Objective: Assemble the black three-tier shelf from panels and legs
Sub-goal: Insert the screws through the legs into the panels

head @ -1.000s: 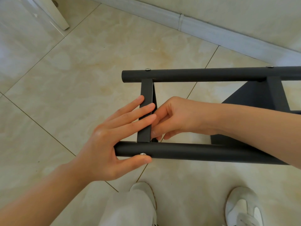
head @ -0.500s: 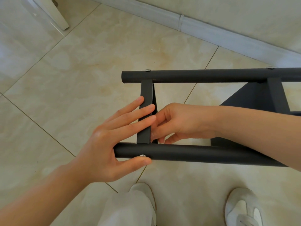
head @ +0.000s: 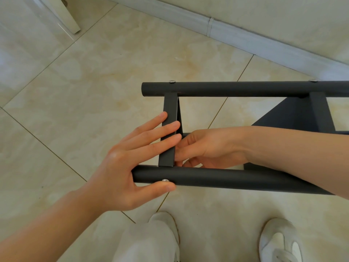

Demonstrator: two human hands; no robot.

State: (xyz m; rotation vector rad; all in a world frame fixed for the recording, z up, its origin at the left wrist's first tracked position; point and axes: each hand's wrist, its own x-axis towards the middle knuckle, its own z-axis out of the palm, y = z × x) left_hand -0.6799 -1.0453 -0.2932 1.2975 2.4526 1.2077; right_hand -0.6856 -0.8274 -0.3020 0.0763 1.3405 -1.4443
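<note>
Shelf frame (head: 245, 89): judged rigid, light, slick paint. Left hand (head: 120, 167) flat on end panel (head: 169, 110), thumb against near leg (head: 226, 179). Right hand (head: 205, 148), 3 o'clock of end panel, fingers curled; hold undeterminable. Best grip: near leg, beside joint.

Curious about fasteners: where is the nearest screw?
Head view, lower centre: the screw sits in the near leg, just above the thumb of the left hand.

shelf legs (head: 236, 88): matte black
shelf panel (head: 169, 133): matte black
screw heads (head: 165, 180): silver
floor (head: 94, 82): cream tiles, tan marbled veining, thin dark joints
skirting board (head: 245, 40): pale grey-white
shoes (head: 279, 241): white
trouser leg (head: 147, 242): pale grey
</note>
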